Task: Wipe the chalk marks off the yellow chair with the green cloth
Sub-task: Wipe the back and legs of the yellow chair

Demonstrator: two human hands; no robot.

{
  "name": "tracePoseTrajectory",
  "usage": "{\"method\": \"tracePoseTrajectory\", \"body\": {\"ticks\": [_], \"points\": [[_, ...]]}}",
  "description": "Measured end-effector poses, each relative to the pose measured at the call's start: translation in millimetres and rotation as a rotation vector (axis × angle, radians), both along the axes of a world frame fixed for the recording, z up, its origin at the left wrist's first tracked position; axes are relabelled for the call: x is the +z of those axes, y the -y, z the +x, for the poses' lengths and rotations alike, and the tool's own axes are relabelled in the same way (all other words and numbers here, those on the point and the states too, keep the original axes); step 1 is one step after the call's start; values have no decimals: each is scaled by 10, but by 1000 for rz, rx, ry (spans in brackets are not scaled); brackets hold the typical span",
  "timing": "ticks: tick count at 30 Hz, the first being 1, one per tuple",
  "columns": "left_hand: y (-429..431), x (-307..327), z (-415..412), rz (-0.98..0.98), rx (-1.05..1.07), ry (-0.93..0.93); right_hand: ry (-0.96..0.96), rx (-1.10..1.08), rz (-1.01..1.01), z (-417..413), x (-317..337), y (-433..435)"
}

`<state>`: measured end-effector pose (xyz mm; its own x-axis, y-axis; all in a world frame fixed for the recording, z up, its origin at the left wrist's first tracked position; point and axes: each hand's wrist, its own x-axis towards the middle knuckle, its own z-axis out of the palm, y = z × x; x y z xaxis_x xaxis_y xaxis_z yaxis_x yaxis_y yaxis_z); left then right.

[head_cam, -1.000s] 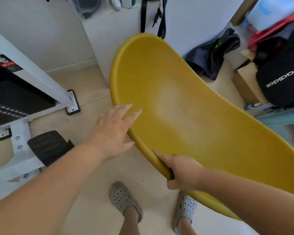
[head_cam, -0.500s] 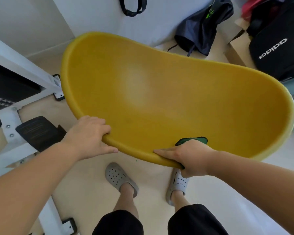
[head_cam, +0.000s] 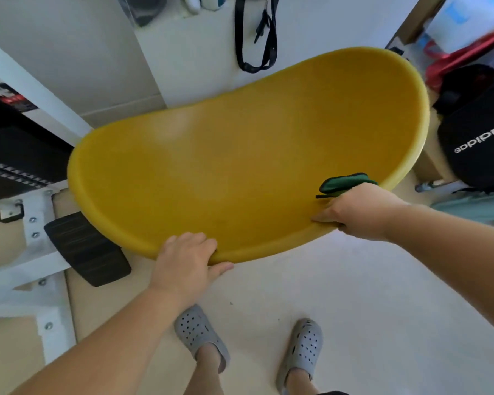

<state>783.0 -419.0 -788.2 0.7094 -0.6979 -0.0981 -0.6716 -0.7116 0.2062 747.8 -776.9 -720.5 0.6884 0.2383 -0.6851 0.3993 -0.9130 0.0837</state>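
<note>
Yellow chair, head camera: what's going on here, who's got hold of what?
A person stands holding the yellow chair by its near rim. The left hand grips the rim, fingers curled over the edge. The right hand grips the rim farther right, with the green cloth bunched in it and lying against the seat surface. A pale chalky smudge shows on the upper left of the seat, away from the cloth, so that patch is not yet wiped.

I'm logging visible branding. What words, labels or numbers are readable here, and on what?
"adidas": white letters, upside down in this view, on the black bag.
Red-and-black label, far left: too blurred to read.
Nothing else is legible.
</note>
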Motion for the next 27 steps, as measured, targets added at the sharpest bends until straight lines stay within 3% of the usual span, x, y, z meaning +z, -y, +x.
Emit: {"method": "tracePoseTrajectory", "body": {"ticks": [5, 12, 18, 22, 25, 27], "points": [[368, -99, 59, -60, -14, 1, -20, 7, -142, 262, 144, 322], [487, -168, 164, -165, -81, 83, 171, -96, -2, 121, -70, 745], [512, -153, 153, -158, -13, 48, 839, -406, 389, -495, -254, 348], [529, -143, 130, -215, 23, 42, 857, -568, 584, -926, -375, -470], [452, -73, 90, -404, 68, 6, 797, -746, 694, -1121, -536, -1083], [196, -44, -63, -544, 83, 78, 714, -872, 781, -1198, -713, -1472]]}}
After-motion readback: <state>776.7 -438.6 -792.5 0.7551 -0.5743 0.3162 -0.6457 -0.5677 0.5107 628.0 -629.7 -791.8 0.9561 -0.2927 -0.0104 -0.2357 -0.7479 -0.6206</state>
